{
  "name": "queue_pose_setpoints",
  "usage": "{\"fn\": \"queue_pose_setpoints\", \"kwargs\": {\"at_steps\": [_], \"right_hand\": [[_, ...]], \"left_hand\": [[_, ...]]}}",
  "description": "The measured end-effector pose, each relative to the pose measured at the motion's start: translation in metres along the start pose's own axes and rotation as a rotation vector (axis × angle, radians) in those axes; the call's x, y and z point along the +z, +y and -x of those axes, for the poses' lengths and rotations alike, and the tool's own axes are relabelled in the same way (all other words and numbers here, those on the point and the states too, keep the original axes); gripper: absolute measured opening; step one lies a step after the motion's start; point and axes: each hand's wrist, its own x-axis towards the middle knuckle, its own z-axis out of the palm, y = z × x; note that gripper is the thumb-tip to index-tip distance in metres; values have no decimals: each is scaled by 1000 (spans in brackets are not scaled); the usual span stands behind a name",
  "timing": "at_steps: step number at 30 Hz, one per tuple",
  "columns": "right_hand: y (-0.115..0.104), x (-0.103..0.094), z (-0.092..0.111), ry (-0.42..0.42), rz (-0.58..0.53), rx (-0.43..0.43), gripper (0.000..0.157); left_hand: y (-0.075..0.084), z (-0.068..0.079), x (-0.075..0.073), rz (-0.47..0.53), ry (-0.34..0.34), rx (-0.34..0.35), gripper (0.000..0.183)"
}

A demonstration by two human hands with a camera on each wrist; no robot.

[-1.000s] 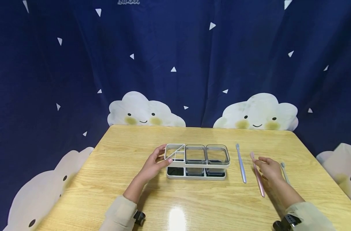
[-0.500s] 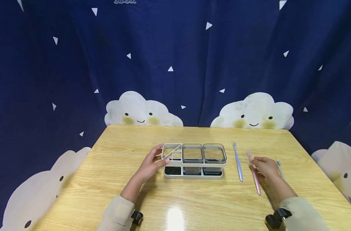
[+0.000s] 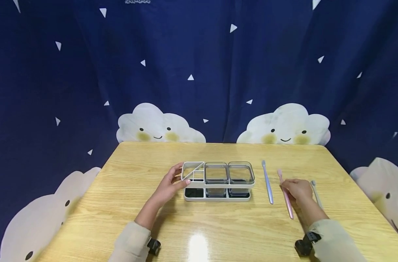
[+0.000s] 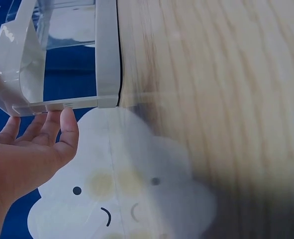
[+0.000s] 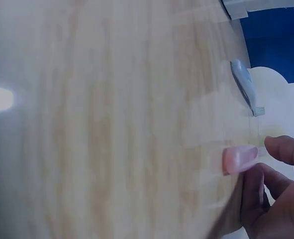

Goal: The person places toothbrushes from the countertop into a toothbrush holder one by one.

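Observation:
A white toothbrush holder (image 3: 195, 184) stands mid-table, with two clear square cups (image 3: 216, 182) in its right part and a divided section at its left. My left hand (image 3: 167, 187) grips its left end, thumb at the front; the left wrist view shows fingertips against the holder's side (image 4: 107, 50). To the right, a pink toothbrush (image 3: 288, 206) lies on the table, pinched along its upper part by my right hand (image 3: 299, 189). In the right wrist view the pink handle end (image 5: 240, 158) points toward the camera, beside thumb and fingers.
A blue toothbrush (image 3: 268, 183) lies between holder and pink one. Right of my right hand is a grey-green toothbrush (image 3: 317, 194), partly hidden by that hand. The wooden table (image 3: 146, 156) ends at a dark blue curtain (image 3: 172, 47) with clouds.
My right hand's fingers have closed down onto the pink toothbrush. My left hand stays at the holder. The whole scene has shifted slightly left in the head view.

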Motion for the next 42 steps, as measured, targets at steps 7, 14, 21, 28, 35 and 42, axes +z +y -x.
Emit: {"fn": "queue_pose_setpoints", "kwargs": {"at_steps": [7, 14, 21, 28, 35, 42], "right_hand": [[-4, 4, 3, 30, 129, -47, 35], [-9, 4, 4, 57, 257, -73, 29], [-9, 2, 6, 86, 269, -57, 26], [-8, 1, 7, 110, 191, -37, 26], [-4, -1, 7, 67, 50, -5, 29], [-12, -5, 12, -17, -155, 49, 22]], "left_hand": [[-19, -3, -5, -8, 24, 1, 65], [-17, -3, -6, -20, 26, -2, 65], [-10, -3, -5, -11, -4, -18, 65], [11, 2, 0, -32, -27, -11, 65], [11, 5, 0, -19, -24, -19, 65], [12, 3, -1, -27, -29, -24, 65]]}}
